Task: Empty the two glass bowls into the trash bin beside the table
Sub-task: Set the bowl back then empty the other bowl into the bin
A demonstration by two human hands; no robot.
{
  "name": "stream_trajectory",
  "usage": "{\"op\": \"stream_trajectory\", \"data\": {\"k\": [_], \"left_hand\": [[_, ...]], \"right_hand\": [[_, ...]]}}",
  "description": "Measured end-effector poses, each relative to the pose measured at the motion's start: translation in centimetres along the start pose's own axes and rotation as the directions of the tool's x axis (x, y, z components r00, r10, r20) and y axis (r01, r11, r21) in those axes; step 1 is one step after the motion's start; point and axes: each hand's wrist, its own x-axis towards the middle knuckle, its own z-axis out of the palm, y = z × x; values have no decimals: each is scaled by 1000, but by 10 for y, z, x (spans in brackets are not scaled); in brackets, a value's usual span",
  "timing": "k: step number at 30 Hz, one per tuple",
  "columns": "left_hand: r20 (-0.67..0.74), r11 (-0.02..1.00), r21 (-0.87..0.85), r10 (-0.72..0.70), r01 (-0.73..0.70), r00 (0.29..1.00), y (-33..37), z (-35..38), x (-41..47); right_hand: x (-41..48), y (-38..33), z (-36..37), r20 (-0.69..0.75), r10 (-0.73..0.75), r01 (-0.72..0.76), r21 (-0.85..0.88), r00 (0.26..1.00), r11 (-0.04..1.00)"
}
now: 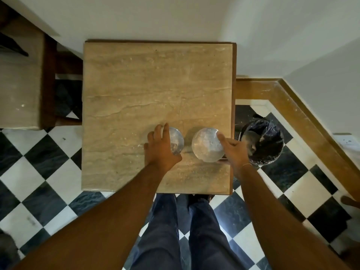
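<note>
Two clear glass bowls stand side by side on the beige stone table [136, 84], near its front right part. My left hand [159, 147] lies over the left bowl [176, 141], fingers wrapped around its left side. My right hand [234, 151] grips the right rim of the right bowl [205, 145], which has whitish residue inside. On the floor just right of the table stands the round trash bin [262, 141], lined with a dark plastic bag, with some waste showing inside.
A second stone-topped table [19, 84] stands to the left. White walls and a wooden skirting [303, 114] close in the far and right sides. The floor is a black and white checker pattern. My legs are at the table's front edge.
</note>
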Motion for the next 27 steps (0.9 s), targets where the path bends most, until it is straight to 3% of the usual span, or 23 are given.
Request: {"op": "stream_trajectory", "data": {"k": [7, 12, 15, 17, 19, 20, 21, 23, 25, 27], "left_hand": [[-113, 998, -64, 20, -28, 993, -10, -16, -22], [-181, 987, -81, 121, -138, 976, 4, -30, -39], [-215, 977, -71, 182, -201, 960, 17, -37, -44], [-223, 967, -78, 218, -240, 950, 28, -42, -47], [-222, 950, -92, 272, -298, 936, 42, -46, -50], [-222, 937, -96, 308, -335, 925, 50, -48, -52], [-223, 923, -95, 345, -372, 912, 58, -49, -53], [-216, 894, -95, 410, -437, 886, 76, -49, -58], [-198, 866, -94, 468, -492, 861, 93, -46, -61], [-183, 834, -79, 526, -546, 831, 105, -41, -62]], "right_hand": [[14, 2, 10, -88, -15, 8, -79, 996, 997], [11, -1, 9, -175, -172, 124, -258, 969, 958], [-2, -7, 8, -221, -216, 119, -383, 951, 916], [-15, -15, 10, -230, -266, 164, -383, 936, 909], [-28, -25, 15, -95, -236, 218, -169, 967, 961], [-34, -29, 16, 49, -162, 162, 16, 986, 987], [-41, -33, 16, 234, -90, 40, 211, 968, 977], [-50, -31, 8, 516, -52, -233, 473, 855, 850], [-58, -30, -6, 598, -70, -368, 576, 799, 730], [-57, -26, -17, 571, -73, -372, 620, 817, 691]]}}
